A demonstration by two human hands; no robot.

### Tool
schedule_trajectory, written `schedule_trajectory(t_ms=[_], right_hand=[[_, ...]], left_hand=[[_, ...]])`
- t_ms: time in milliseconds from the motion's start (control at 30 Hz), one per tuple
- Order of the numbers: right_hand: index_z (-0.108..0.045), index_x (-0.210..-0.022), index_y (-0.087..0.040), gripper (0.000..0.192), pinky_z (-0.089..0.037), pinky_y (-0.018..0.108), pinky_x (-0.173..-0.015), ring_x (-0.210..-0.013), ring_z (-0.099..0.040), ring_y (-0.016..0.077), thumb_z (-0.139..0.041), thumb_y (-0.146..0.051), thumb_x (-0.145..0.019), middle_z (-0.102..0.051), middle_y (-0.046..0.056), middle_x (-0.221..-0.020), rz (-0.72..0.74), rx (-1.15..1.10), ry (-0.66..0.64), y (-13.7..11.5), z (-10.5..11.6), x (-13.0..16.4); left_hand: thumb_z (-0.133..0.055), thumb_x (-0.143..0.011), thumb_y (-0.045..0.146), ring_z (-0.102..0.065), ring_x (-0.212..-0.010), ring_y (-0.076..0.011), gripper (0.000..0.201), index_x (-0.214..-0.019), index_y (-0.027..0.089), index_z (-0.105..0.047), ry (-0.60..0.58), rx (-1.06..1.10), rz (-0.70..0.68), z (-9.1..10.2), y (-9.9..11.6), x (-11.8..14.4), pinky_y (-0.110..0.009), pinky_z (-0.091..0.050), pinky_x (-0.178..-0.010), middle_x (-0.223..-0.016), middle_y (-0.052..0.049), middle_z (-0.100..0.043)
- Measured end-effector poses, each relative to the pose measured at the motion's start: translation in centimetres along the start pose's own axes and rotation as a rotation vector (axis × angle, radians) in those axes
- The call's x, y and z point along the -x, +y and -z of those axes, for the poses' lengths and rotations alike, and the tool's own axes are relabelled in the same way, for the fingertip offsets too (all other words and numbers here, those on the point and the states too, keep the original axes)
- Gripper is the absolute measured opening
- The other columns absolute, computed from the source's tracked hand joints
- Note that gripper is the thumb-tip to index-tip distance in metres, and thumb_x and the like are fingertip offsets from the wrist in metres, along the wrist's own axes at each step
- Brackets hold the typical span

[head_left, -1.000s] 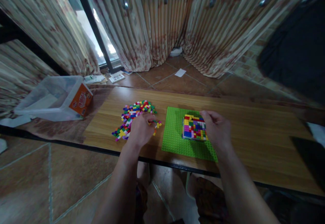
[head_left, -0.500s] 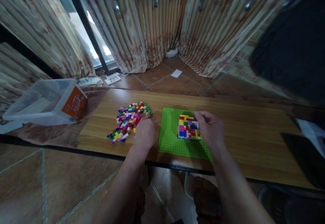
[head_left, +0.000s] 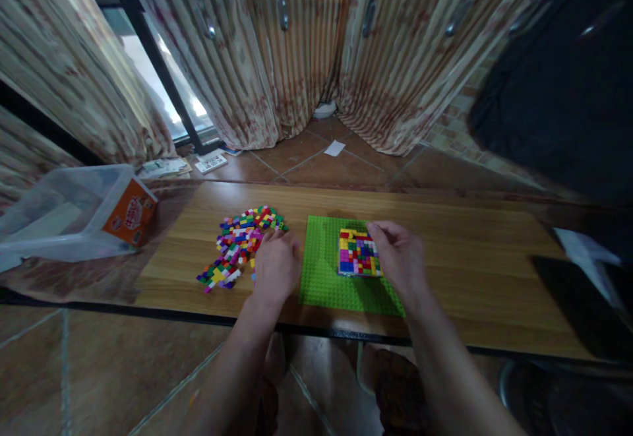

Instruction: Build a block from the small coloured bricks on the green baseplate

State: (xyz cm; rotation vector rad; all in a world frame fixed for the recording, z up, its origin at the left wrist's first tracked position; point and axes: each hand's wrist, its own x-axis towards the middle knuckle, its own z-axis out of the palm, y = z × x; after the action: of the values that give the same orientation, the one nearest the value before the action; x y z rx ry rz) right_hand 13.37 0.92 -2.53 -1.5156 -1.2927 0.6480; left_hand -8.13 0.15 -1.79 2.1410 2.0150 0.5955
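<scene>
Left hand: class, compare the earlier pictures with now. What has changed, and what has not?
The left hand has drawn off the loose brick pile toward the green baseplate; whether it holds a brick is hidden. The right hand stays against the brick block.

Brick pile (head_left: 240,245) left of the left hand (head_left: 275,266), baseplate (head_left: 329,271) between the hands, block (head_left: 358,252) on baseplate, touching the right hand (head_left: 398,258), bin (head_left: 74,208) far left on table (head_left: 469,251).
</scene>
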Motion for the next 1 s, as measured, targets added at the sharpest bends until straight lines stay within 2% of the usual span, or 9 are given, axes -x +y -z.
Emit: schedule_trajectory(t_ms=[67,167,267,400,533,700,833,1000], right_hand=[[-0.075,-0.084,-0.021,0.021,-0.049,0.035,-0.079,-0.083,-0.066,0.0208,-0.063,-0.038,-0.085,-0.073,0.004,-0.087,0.068,-0.029,-0.030,-0.4,-0.1,0.2],[-0.075,-0.086,-0.024,0.011,-0.049,0.035,-0.085,-0.093,-0.066,0.0194,-0.065,-0.029,-0.085,-0.072,0.003,-0.095,0.239,-0.051,-0.131,-1.2,-0.4,0.7],[-0.074,-0.089,-0.025,0.010,-0.049,0.035,-0.088,-0.097,-0.065,0.0187,-0.066,-0.024,-0.085,-0.070,0.003,-0.100,0.366,-0.031,-0.226,-2.0,-0.6,1.3],[-0.074,-0.094,-0.026,0.011,-0.049,0.037,-0.087,-0.096,-0.064,0.0196,-0.069,-0.024,-0.084,-0.070,0.004,-0.099,0.399,0.004,-0.293,-2.5,-1.0,2.0],[-0.073,-0.095,-0.026,0.011,-0.050,0.037,-0.086,-0.095,-0.065,0.0202,-0.068,-0.028,-0.085,-0.071,0.004,-0.097,0.403,0.005,-0.261,-2.3,-1.4,2.5],[-0.073,-0.095,-0.027,0.010,-0.049,0.038,-0.086,-0.094,-0.065,0.0204,-0.066,-0.028,-0.088,-0.072,0.004,-0.097,0.435,0.046,-0.202,-2.1,-1.5,2.7],[-0.073,-0.094,-0.026,0.013,-0.049,0.038,-0.086,-0.094,-0.066,0.0203,-0.060,-0.029,-0.091,-0.072,0.004,-0.096,0.444,0.082,-0.197,-2.0,-1.0,2.4],[-0.073,-0.091,-0.022,0.017,-0.050,0.038,-0.084,-0.090,-0.066,0.0215,-0.059,-0.030,-0.091,-0.073,0.006,-0.093,0.288,0.145,-0.064,-0.8,0.2,0.9]], left_hand=[[-0.054,-0.081,0.011,-0.065,-0.089,-0.0229,0.021,-0.081,0.016,-0.075,0.010,0.280,0.066,0.1,0.1,-0.1,-0.035,-0.050,-0.084,-0.089,-0.009,-0.073],[-0.064,-0.077,0.017,-0.065,-0.080,-0.0173,0.014,-0.084,0.016,-0.076,-0.039,0.847,0.200,0.4,0.6,-0.2,-0.030,-0.050,-0.079,-0.085,-0.006,-0.074],[-0.076,-0.066,0.020,-0.064,-0.073,-0.0129,0.013,-0.079,0.016,-0.077,-0.104,1.332,0.369,0.6,1.7,-0.1,-0.025,-0.050,-0.073,-0.076,-0.002,-0.073],[-0.085,-0.054,0.019,-0.065,-0.066,-0.0108,0.023,-0.075,0.014,-0.077,-0.248,1.696,0.543,0.6,3.0,0.1,-0.023,-0.052,-0.069,-0.068,-0.002,-0.072],[-0.088,-0.054,0.018,-0.066,-0.064,-0.0100,0.027,-0.078,0.012,-0.077,-0.327,1.817,0.586,0.2,3.7,0.3,-0.022,-0.053,-0.069,-0.069,-0.002,-0.073],[-0.087,-0.058,0.018,-0.067,-0.064,-0.0103,0.026,-0.079,0.012,-0.074,-0.365,1.843,0.625,-0.4,4.0,0.5,-0.023,-0.054,-0.069,-0.072,-0.003,-0.073],[-0.085,-0.062,0.023,-0.067,-0.065,-0.0113,0.028,-0.084,0.011,-0.073,-0.385,1.772,0.617,-0.5,4.4,0.6,-0.024,-0.053,-0.070,-0.074,-0.005,-0.074],[-0.080,-0.066,0.023,-0.064,-0.066,-0.0105,0.022,-0.083,0.012,-0.073,-0.298,1.569,0.589,-0.6,4.8,0.7,-0.023,-0.050,-0.069,-0.074,-0.003,-0.072]])
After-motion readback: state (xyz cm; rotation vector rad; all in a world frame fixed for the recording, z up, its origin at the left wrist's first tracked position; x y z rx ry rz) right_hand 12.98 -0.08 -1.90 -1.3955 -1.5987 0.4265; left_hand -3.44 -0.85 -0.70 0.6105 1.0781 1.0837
